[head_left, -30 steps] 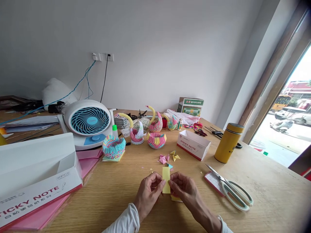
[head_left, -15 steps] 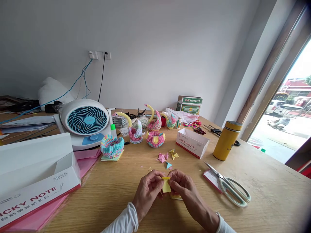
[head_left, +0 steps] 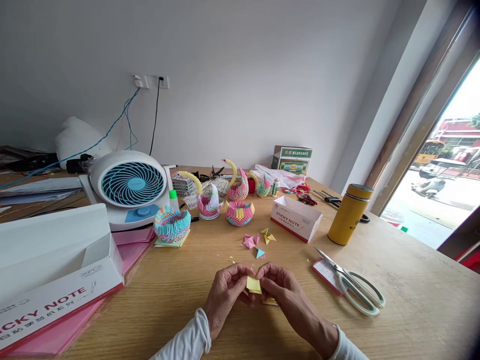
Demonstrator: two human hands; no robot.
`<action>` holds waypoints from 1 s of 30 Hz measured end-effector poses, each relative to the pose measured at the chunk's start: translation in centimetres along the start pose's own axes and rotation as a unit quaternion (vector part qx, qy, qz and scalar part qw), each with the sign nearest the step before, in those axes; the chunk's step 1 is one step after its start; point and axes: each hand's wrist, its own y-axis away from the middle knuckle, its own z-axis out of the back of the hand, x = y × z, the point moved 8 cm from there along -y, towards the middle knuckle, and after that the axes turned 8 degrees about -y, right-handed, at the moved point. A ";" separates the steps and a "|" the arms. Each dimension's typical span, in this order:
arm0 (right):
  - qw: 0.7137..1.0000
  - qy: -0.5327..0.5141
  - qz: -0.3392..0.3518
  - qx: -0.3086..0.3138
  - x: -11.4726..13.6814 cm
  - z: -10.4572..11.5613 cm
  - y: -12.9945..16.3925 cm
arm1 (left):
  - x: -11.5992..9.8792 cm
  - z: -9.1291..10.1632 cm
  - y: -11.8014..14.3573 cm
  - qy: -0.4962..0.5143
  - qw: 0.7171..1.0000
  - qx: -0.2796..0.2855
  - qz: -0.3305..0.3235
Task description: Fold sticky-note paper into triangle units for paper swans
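Between my two hands is a small piece of yellow paper [head_left: 253, 284], folded over on itself and raised off the table. My left hand [head_left: 229, 290] pinches its left side between thumb and fingers. On the other side, my right hand [head_left: 282, 287] pinches the right edge. Beneath my right hand lie a few more yellow paper slips [head_left: 270, 301], partly covered. Just beyond my fingertips are a folded blue paper triangle [head_left: 259, 253], several pink folded pieces [head_left: 250, 241] and yellow folded pieces [head_left: 267, 236], with tiny paper scraps around.
Scissors [head_left: 354, 285] rest on a notepad [head_left: 325, 275] at right, near a yellow flask [head_left: 350, 215] and a sticky note box [head_left: 296, 220]. Paper swans [head_left: 238, 187], a paper bowl [head_left: 172, 224] and a fan [head_left: 131, 187] stand behind. A large open box [head_left: 60, 285] is at left.
The yellow paper's long lower flap has been folded up, so it looks shorter and squarer. Both hands remain in nearly the same place, and the view has shifted slightly.
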 end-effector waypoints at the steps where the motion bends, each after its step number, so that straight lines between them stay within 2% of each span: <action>1: 1.000 0.001 -0.002 0.005 0.0 -0.1 0.0 | 0.1 0.0 0.0 0.013 1.000 0.000 0.009; 8: 0.999 0.031 0.016 0.036 -0.4 -0.3 -0.1 | 0.6 0.0 0.1 0.067 0.996 0.000 0.051; 19: 0.999 -0.009 -0.007 0.030 -0.2 -0.3 0.3 | -0.1 0.3 0.0 -0.011 1.000 -0.011 0.007; 26: 0.999 0.017 -0.001 0.031 -0.1 -0.4 0.3 | 0.3 -0.2 0.2 0.070 0.997 0.010 0.043; 30: 0.994 0.093 0.052 0.033 0.3 -0.1 0.4 | 1.0 -0.1 -0.1 0.106 0.992 0.016 0.070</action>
